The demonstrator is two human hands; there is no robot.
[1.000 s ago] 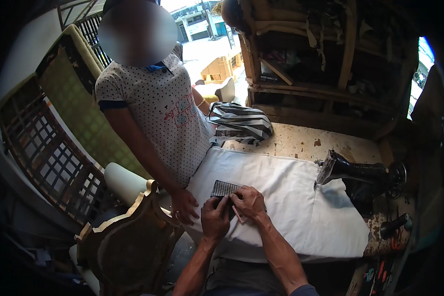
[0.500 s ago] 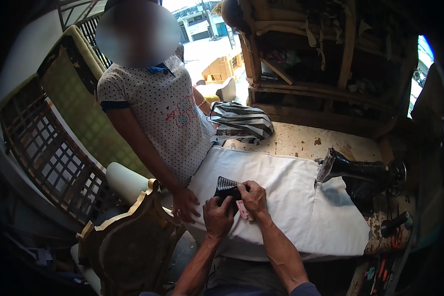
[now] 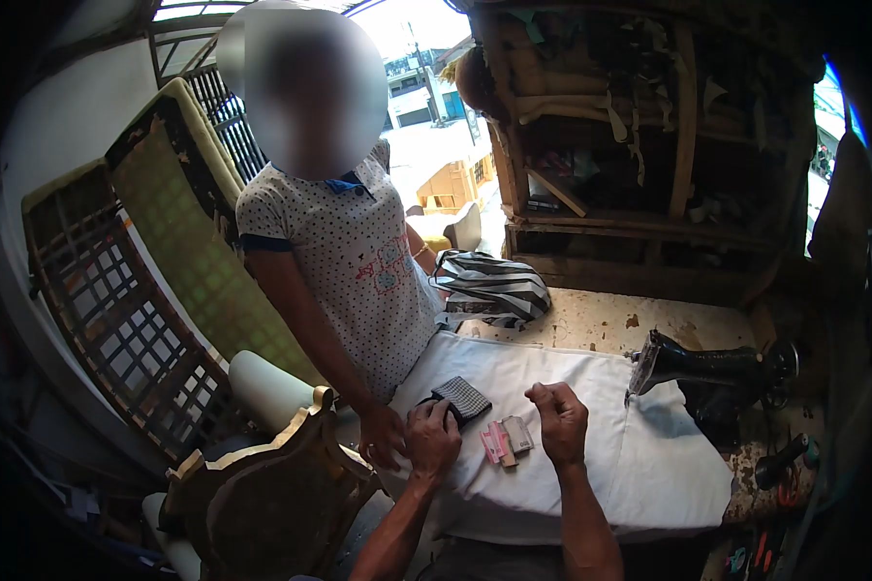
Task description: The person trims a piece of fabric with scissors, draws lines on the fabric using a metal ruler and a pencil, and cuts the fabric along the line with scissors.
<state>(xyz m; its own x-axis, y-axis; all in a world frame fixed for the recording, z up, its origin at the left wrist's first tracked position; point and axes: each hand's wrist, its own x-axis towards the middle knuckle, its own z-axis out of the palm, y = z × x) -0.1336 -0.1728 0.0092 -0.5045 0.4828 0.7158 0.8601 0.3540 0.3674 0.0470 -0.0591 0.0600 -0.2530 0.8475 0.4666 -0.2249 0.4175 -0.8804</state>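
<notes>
A black wallet with a black-and-white checked side (image 3: 465,397) lies on the white cloth (image 3: 591,407). My left hand (image 3: 432,441) has its fingers bent over the wallet's near left edge and grips it there. Several folded banknotes (image 3: 499,445), pink and greyish, rest on the cloth between my hands. To the right of them, my right hand (image 3: 560,421) is raised over the cloth with its fingers curled together. Whether anything small is pinched in it I cannot make out.
Across the cloth stands another person (image 3: 334,261), whose hand (image 3: 383,438) is close beside my left hand. A striped bag (image 3: 499,290) sits on the worn tabletop (image 3: 601,318). A black sewing machine (image 3: 712,366) is at the right, a carved chair frame (image 3: 262,484) at the left.
My right hand has moved right, away from the wallet. The banknotes, earlier partly under that hand, now lie uncovered on the cloth. My left hand stays at the wallet.
</notes>
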